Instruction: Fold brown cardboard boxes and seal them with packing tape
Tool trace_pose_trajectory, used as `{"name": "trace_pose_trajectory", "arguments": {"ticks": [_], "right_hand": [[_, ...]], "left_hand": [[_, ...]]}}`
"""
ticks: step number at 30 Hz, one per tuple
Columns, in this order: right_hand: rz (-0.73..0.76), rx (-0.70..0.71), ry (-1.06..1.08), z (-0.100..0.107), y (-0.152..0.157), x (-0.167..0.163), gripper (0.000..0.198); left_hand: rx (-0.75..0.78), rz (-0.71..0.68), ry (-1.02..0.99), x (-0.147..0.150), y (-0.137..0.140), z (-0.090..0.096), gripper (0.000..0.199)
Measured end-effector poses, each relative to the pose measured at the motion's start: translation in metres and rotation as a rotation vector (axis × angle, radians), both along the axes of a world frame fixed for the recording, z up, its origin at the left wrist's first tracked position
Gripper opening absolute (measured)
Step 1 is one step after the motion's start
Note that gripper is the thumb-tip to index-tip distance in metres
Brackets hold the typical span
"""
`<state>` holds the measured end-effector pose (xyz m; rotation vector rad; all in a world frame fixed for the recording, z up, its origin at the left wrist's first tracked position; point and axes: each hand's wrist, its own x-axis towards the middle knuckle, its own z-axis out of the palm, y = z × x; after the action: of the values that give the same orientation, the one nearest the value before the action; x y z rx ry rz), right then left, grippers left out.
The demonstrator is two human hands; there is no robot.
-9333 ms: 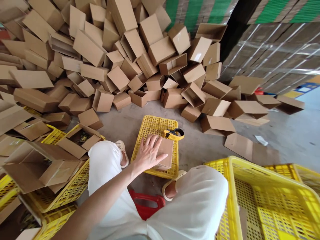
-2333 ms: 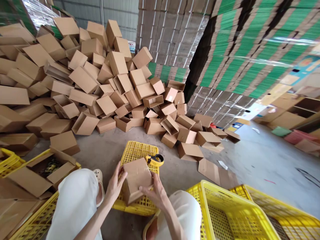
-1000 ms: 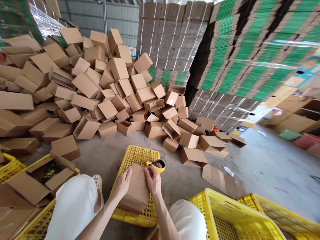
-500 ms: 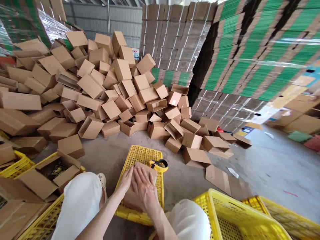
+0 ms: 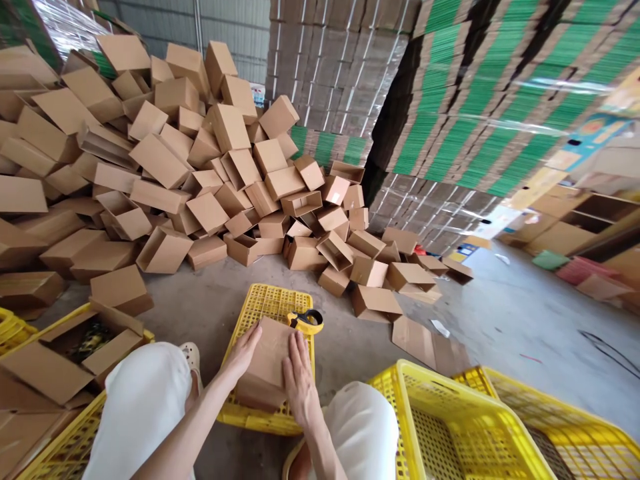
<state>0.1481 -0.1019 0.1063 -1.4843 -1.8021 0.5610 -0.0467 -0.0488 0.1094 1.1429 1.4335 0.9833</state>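
Observation:
A closed cardboard box rests on an upturned yellow crate between my knees. My left hand grips the box along its left side, fingertips at the far left corner. Flat along the right edge of the top lies my right hand, its fingers stretched out and touching the cardboard. Just beyond the box, a yellow-and-black tape dispenser sits on the crate, apart from both hands.
A large heap of cardboard boxes fills the floor ahead. At left is an open box with dark contents. An open yellow crate stands by my right knee. Tall stacks of flattened cartons rise behind.
My right hand has slid from the middle of the box top to its right edge, uncovering the top. My left hand stays at the left side. The view has shifted slightly right.

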Motion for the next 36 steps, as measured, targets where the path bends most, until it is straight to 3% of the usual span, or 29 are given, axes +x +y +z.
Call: {"name": "trace_pose_trajectory", "arguments": {"ticks": [4, 7, 10, 15, 21, 24, 26, 28, 31, 33, 36], "right_hand": [[-0.113, -0.234, 0.452, -0.007, 0.008, -0.003, 0.071], [-0.168, -0.277, 0.768, -0.009, 0.016, -0.015, 0.073], [-0.135, -0.329, 0.861, 0.000, 0.035, -0.012, 0.078], [-0.126, -0.399, 0.660, 0.015, 0.063, 0.004, 0.073], [-0.108, -0.311, 0.677, -0.015, 0.019, -0.007, 0.090], [-0.103, -0.215, 0.441, -0.024, 0.011, -0.001, 0.102], [-0.164, -0.118, 0.240, -0.017, 0.024, 0.004, 0.106], [-0.170, -0.047, 0.050, 0.000, 0.046, 0.006, 0.087], [-0.079, -0.047, -0.193, 0.033, 0.073, 0.000, 0.037], [-0.027, -0.070, -0.300, 0.048, 0.080, -0.008, 0.030], [0.018, -0.013, -0.371, 0.050, 0.070, -0.015, 0.028]], "left_hand": [[-0.112, -0.081, -0.109, 0.000, -0.002, 0.007, 0.080], [-0.116, -0.116, -0.099, 0.000, -0.002, 0.011, 0.086], [-0.122, -0.117, -0.078, -0.001, -0.003, 0.015, 0.085], [-0.075, -0.107, -0.056, 0.001, -0.004, 0.015, 0.084], [-0.029, -0.023, 0.041, 0.003, 0.000, -0.001, 0.070], [0.019, -0.017, 0.048, 0.002, 0.003, -0.007, 0.066], [0.046, -0.017, 0.040, 0.001, 0.005, -0.008, 0.063], [0.056, -0.030, 0.039, 0.001, 0.005, -0.007, 0.062], [0.046, -0.033, 0.059, 0.001, 0.005, -0.005, 0.062], [0.053, -0.020, 0.069, 0.001, 0.004, -0.006, 0.062], [0.058, -0.017, 0.055, 0.002, 0.004, -0.009, 0.061]]}}
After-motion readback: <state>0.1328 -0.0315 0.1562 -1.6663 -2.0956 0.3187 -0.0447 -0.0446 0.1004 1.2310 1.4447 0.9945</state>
